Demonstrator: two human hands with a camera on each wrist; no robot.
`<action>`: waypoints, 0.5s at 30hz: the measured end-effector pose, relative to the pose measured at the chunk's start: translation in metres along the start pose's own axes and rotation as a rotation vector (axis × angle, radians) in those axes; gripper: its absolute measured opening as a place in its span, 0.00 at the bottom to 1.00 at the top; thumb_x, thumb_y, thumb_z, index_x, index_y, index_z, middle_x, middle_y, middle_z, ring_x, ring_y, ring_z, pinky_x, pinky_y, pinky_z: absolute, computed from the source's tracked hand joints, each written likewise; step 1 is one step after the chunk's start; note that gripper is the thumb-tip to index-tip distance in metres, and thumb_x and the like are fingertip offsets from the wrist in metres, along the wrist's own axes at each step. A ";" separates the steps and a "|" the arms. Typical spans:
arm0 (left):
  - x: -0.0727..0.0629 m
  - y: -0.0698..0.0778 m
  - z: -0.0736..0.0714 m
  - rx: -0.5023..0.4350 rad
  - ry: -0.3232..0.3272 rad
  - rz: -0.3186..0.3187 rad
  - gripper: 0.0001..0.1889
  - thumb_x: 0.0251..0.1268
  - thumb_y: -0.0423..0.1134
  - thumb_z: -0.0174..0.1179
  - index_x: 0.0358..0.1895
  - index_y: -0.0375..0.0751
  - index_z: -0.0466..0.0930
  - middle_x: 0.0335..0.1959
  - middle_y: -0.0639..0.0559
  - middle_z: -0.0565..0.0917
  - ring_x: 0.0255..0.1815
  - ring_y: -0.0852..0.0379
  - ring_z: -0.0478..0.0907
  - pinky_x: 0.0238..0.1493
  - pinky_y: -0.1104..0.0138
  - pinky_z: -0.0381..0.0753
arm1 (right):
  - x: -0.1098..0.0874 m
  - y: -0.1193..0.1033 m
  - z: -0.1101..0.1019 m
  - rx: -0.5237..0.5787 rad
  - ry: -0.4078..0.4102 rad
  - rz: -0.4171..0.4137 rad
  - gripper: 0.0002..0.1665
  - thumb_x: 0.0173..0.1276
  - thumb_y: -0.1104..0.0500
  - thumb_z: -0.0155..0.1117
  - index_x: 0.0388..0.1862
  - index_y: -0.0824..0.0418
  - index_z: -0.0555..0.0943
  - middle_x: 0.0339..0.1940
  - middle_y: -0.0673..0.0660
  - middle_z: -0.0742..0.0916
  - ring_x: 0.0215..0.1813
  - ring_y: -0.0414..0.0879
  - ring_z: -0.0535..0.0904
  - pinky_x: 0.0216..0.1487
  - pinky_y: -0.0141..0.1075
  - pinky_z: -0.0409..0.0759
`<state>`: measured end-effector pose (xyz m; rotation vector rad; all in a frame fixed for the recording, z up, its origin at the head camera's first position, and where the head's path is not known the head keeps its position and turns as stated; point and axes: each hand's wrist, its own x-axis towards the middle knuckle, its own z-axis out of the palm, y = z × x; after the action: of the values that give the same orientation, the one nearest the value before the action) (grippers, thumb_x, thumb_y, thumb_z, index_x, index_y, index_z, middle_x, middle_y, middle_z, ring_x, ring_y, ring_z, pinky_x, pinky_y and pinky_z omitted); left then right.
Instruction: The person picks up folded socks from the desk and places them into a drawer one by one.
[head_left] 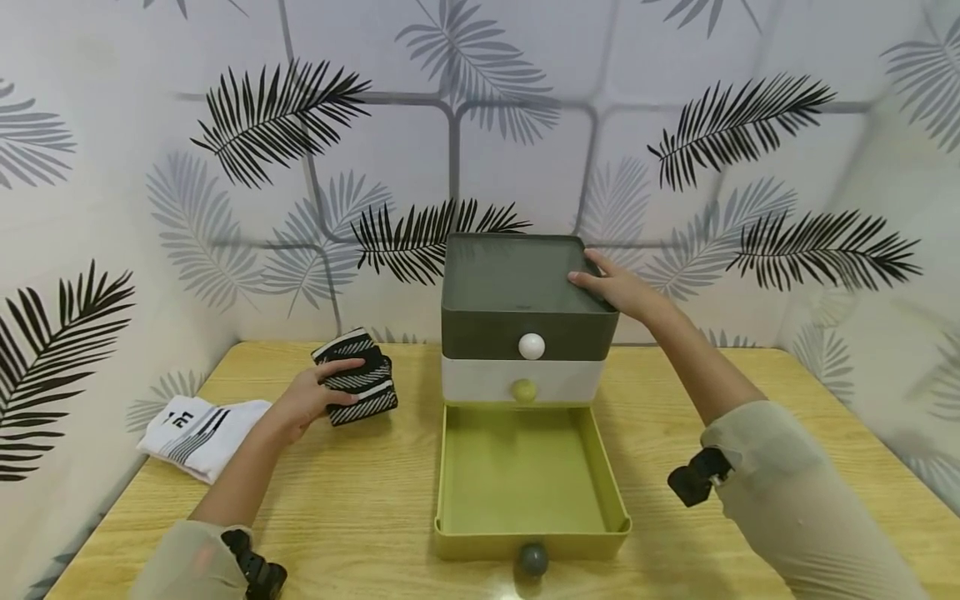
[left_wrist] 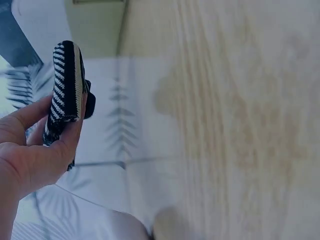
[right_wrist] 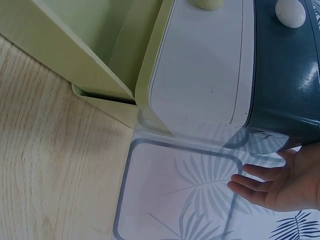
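My left hand [head_left: 311, 398] pinches a folded black-and-white striped knit bundle [head_left: 356, 377] between thumb and fingers, over the left part of the table. Seen from the left wrist, the bundle [left_wrist: 65, 82] stands on edge in the grip. My right hand [head_left: 617, 287] rests against the right rim of a small stacked drawer box [head_left: 517, 271], and its fingers look extended in the right wrist view. The box has a dark grey top drawer [head_left: 480, 335], a white middle drawer [head_left: 480, 380] and a green bottom drawer [head_left: 525, 475]. That bottom drawer is pulled out, with nothing inside.
A folded white cloth item [head_left: 198, 437] with black stripes and lettering lies at the table's left edge. The wooden table [head_left: 360, 508] meets a leaf-patterned curtain [head_left: 525, 167] behind the box. A grey knob [head_left: 533, 560] sticks out from the green drawer's front.
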<state>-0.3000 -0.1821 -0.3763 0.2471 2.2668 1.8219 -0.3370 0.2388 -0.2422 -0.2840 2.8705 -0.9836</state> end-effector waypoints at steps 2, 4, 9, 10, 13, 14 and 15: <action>-0.007 0.008 0.005 0.004 0.008 -0.012 0.32 0.58 0.23 0.56 0.68 0.34 0.59 0.69 0.33 0.49 0.52 0.46 0.69 0.35 0.70 0.75 | 0.000 0.000 0.000 -0.001 0.000 0.001 0.45 0.71 0.40 0.43 0.75 0.59 0.38 0.72 0.67 0.47 0.71 0.63 0.39 0.65 0.56 0.43; -0.015 0.016 0.011 0.003 0.010 -0.019 0.32 0.58 0.23 0.56 0.68 0.35 0.60 0.69 0.34 0.49 0.57 0.44 0.64 0.37 0.69 0.75 | 0.000 0.001 0.000 -0.002 0.001 0.005 0.45 0.71 0.40 0.43 0.75 0.59 0.39 0.72 0.67 0.47 0.71 0.63 0.39 0.65 0.56 0.43; -0.031 0.027 0.022 -0.043 -0.012 -0.009 0.32 0.57 0.22 0.56 0.67 0.34 0.61 0.68 0.34 0.51 0.47 0.52 0.70 0.35 0.68 0.76 | -0.002 0.000 0.000 0.003 0.001 0.012 0.45 0.71 0.40 0.43 0.75 0.58 0.39 0.72 0.67 0.46 0.71 0.63 0.39 0.65 0.56 0.43; -0.034 0.028 0.024 -0.051 -0.021 -0.009 0.31 0.57 0.22 0.57 0.67 0.34 0.62 0.67 0.34 0.51 0.45 0.53 0.71 0.35 0.68 0.76 | -0.002 0.000 0.000 0.004 0.000 0.011 0.45 0.71 0.40 0.43 0.75 0.59 0.38 0.72 0.67 0.47 0.71 0.62 0.39 0.65 0.56 0.43; -0.043 0.031 0.028 -0.061 -0.051 -0.007 0.31 0.57 0.23 0.58 0.66 0.35 0.63 0.67 0.36 0.52 0.40 0.57 0.71 0.31 0.70 0.75 | -0.001 0.000 0.000 0.006 0.000 0.005 0.44 0.71 0.41 0.43 0.75 0.59 0.38 0.72 0.67 0.47 0.71 0.62 0.39 0.65 0.56 0.43; -0.047 0.033 0.029 -0.056 -0.059 -0.007 0.31 0.56 0.24 0.58 0.66 0.35 0.63 0.68 0.37 0.51 0.39 0.58 0.70 0.29 0.71 0.73 | -0.001 -0.001 0.000 0.006 -0.001 0.003 0.44 0.71 0.41 0.43 0.74 0.60 0.38 0.72 0.67 0.47 0.71 0.62 0.39 0.65 0.56 0.43; -0.050 0.034 0.031 -0.047 -0.069 -0.007 0.31 0.56 0.24 0.59 0.66 0.35 0.64 0.68 0.37 0.51 0.39 0.57 0.70 0.28 0.71 0.72 | -0.001 -0.001 0.000 0.008 -0.002 0.001 0.44 0.72 0.41 0.43 0.74 0.60 0.39 0.72 0.67 0.47 0.71 0.62 0.39 0.65 0.56 0.43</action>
<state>-0.2442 -0.1592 -0.3461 0.2885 2.1734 1.8320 -0.3357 0.2387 -0.2413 -0.2827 2.8642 -0.9941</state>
